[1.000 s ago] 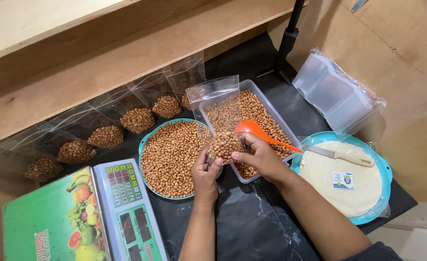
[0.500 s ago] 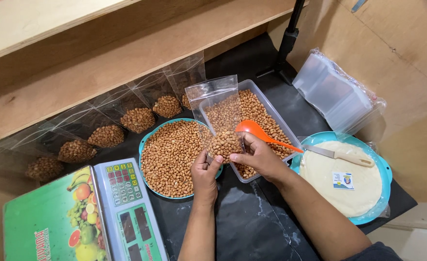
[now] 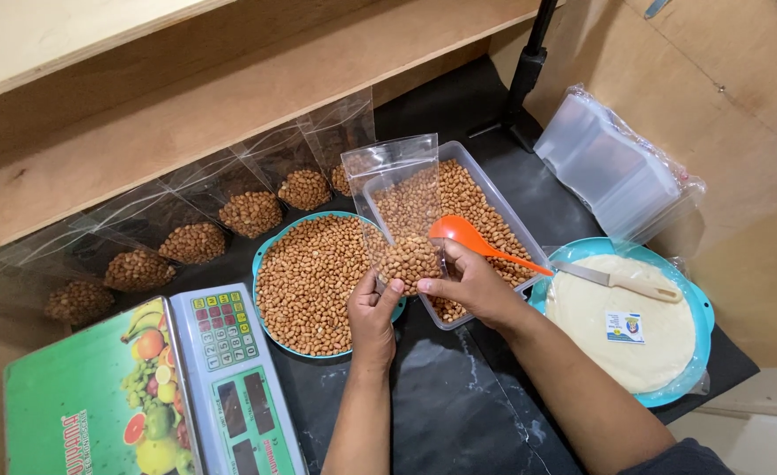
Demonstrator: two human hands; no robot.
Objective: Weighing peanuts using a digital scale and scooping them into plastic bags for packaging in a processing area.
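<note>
Below, a dark worktop (image 3: pixel 459 413) carries a green weighing scale (image 3: pixel 142 387), a round teal tray of peanuts (image 3: pixel 305 281) and a clear tub of peanuts (image 3: pixel 485 211). Between tray and tub, a clear pouch (image 3: pixel 403 220), partly filled with peanuts, stands upright. Left hand (image 3: pixel 373 308) and right hand (image 3: pixel 472 286) both have fingers clamped on its base. An orange spoon (image 3: pixel 472 239) rests just beside the right hand.
</note>
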